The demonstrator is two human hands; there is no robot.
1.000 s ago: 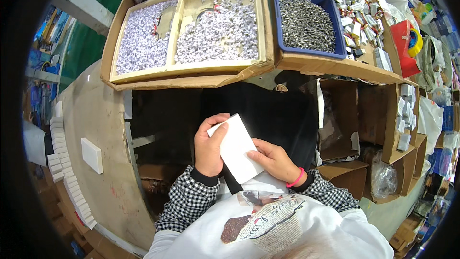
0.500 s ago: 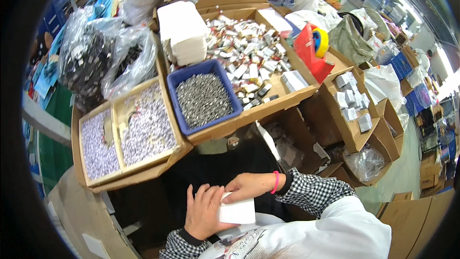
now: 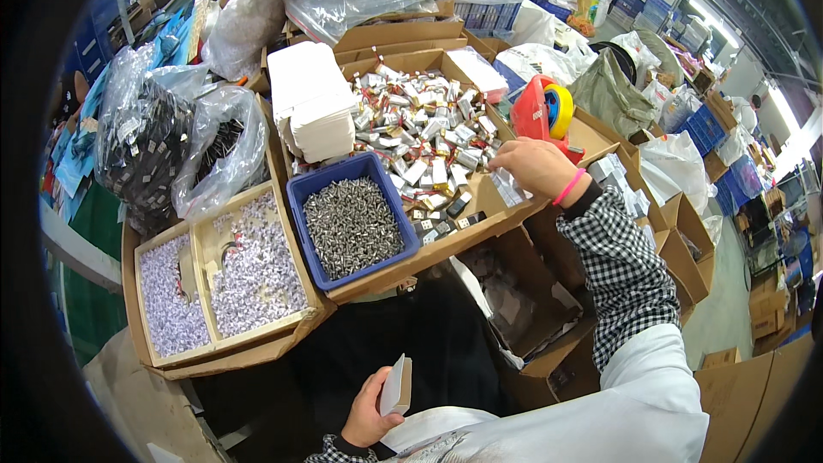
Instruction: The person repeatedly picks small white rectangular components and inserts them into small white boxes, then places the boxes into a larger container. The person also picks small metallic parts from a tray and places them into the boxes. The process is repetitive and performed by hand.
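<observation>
My left hand [image 3: 367, 416], low in the middle, grips a small white carton [image 3: 395, 384] held upright with a beige side showing. My right hand [image 3: 538, 170] reaches out over the right corner of a cardboard tray [image 3: 467, 238]. Its fingers are bent together just above a stack of thin pale slips [image 3: 509, 189]; whether something is pinched there is hidden. Many small silver blocks with red wires [image 3: 420, 120] fill the tray beside that hand. Several black pieces [image 3: 443, 227] lie along its near edge.
A blue bin [image 3: 310, 244] of small metal parts stands at the tray's left. Further left is a two-part wooden tray [image 3: 204, 279] of tiny white pieces. White cards [image 3: 310, 90] are stacked behind the bin. A red tape dispenser [image 3: 531, 111] stands beyond my right hand; open cartons [image 3: 514, 309] sit below.
My right hand has left the white carton and moved up and right to the tray's corner. The left hand keeps the carton, now turned upright and lower. The view has shifted a little.
</observation>
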